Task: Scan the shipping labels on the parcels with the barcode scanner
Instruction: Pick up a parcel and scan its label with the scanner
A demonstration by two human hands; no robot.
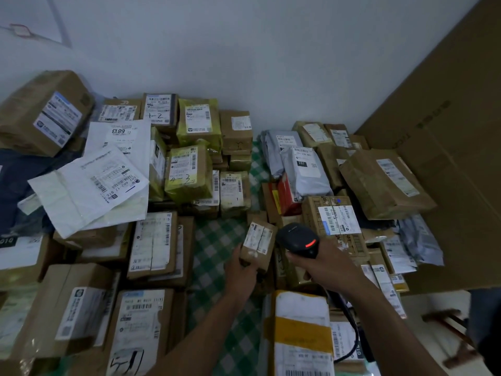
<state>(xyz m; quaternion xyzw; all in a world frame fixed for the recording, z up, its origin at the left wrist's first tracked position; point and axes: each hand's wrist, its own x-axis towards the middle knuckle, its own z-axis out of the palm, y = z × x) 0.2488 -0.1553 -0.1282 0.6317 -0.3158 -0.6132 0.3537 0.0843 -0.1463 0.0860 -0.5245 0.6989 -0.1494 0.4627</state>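
My left hand (240, 270) grips a small brown cardboard parcel (258, 246) from below, tilted up, its white shipping label (257, 238) facing me. My right hand (322, 263) holds a black barcode scanner (298, 240) just right of that parcel; a red light glows on the scanner's back. Its black cable (352, 335) trails down past my right forearm. Many more labelled parcels lie all around.
Cardboard boxes (141, 329), white mailers (92, 183) and yellow-taped packs (189, 172) pile up at left. Grey bags (303, 169) and brown parcels (385, 183) pile at right. A green checked cloth (217, 245) shows between them. A big flat carton (447, 137) leans at right.
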